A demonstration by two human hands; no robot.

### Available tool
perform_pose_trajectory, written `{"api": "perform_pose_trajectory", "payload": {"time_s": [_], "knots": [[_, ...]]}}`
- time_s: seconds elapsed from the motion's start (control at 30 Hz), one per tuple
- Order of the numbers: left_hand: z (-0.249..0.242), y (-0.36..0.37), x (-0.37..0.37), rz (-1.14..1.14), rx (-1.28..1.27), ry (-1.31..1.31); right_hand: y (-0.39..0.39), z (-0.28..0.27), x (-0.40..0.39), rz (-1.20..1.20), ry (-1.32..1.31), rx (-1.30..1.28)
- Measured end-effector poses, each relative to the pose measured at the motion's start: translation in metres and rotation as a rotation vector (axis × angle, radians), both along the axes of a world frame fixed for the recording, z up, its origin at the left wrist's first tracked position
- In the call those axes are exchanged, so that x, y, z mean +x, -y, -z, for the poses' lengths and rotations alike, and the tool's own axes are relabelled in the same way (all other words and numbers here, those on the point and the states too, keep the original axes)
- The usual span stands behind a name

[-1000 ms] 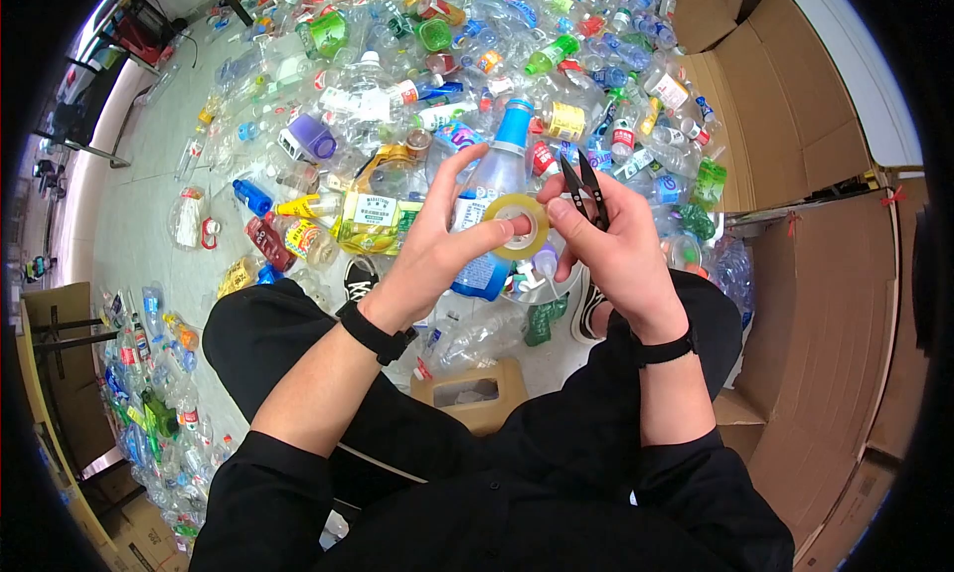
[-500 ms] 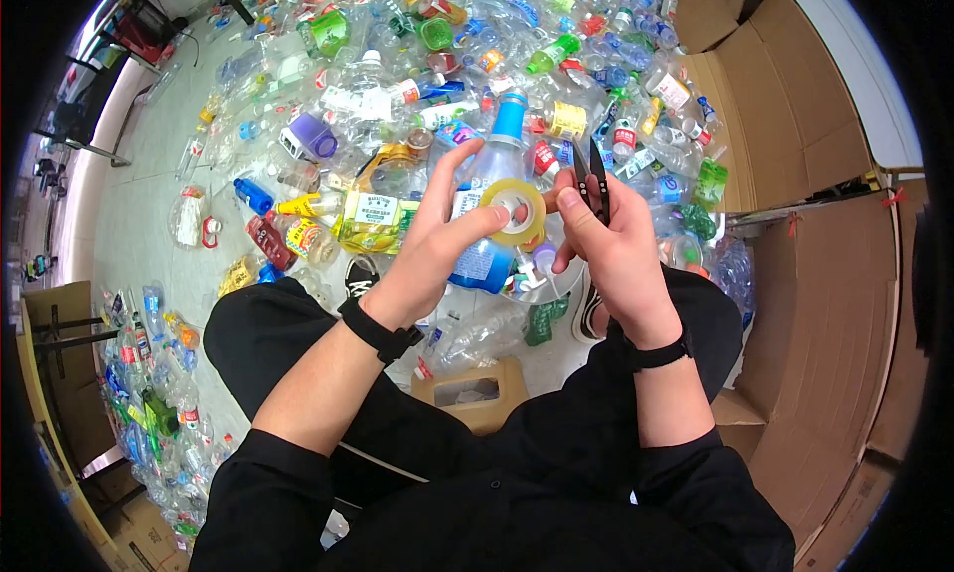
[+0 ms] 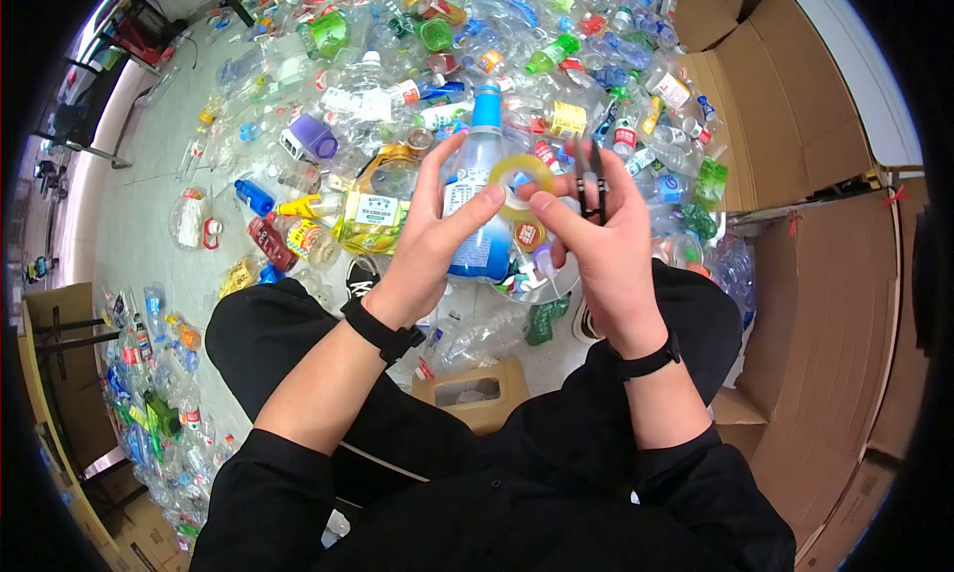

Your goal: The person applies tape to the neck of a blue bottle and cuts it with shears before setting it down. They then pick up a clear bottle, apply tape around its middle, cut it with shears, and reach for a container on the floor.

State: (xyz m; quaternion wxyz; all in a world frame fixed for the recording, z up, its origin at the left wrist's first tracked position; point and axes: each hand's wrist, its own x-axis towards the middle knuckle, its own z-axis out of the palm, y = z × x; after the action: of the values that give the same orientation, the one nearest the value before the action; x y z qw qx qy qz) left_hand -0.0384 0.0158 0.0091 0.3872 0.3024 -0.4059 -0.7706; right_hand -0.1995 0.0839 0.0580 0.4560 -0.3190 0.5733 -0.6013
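My left hand (image 3: 437, 234) holds a clear bottle with a blue cap and blue base (image 3: 484, 239), the fingers behind it and the thumb reaching across its front to a roll of yellowish tape (image 3: 520, 187). From the other side, the thumb of my right hand (image 3: 601, 239) touches the tape roll. Black snips (image 3: 591, 189) sit in my right hand, blades pointing up past the fingers. Behind the roll, a round reddish-brown label or cap (image 3: 529, 235) shows.
Plastic bottles cover the floor ahead, among them a yellow-green one (image 3: 373, 214). Between my legs stands a tan jug (image 3: 477, 393). Cardboard panels (image 3: 805, 105) rise at the right. More bottles (image 3: 164, 403) lie at the lower left.
The bottle has shifted left and stands more upright. The tape roll has tilted and risen slightly, and my right thumb has come to its edge.
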Motion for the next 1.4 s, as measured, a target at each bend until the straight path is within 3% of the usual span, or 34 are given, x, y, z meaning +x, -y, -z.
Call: {"api": "perform_pose_trajectory", "payload": {"time_s": [0.17,0.47,0.8,1.07,1.4], "knots": [[-0.001,0.005,0.008,0.028,0.058,-0.039,-0.001,-0.006,-0.017,0.034,-0.08,-0.039],[-0.004,0.009,0.012,0.031,0.153,-0.088,-0.017,-0.019,-0.024,-0.127,-0.607,-0.014],[-0.005,0.004,0.004,0.076,0.123,-0.073,-0.016,-0.009,-0.018,-0.154,-0.65,-0.126],[0.006,0.002,0.001,0.102,0.031,0.0,-0.016,-0.008,-0.013,-0.211,-0.927,-0.165],[0.003,0.0,0.001,0.06,-0.025,0.005,-0.014,-0.007,-0.009,-0.232,-0.899,-0.208]]}}
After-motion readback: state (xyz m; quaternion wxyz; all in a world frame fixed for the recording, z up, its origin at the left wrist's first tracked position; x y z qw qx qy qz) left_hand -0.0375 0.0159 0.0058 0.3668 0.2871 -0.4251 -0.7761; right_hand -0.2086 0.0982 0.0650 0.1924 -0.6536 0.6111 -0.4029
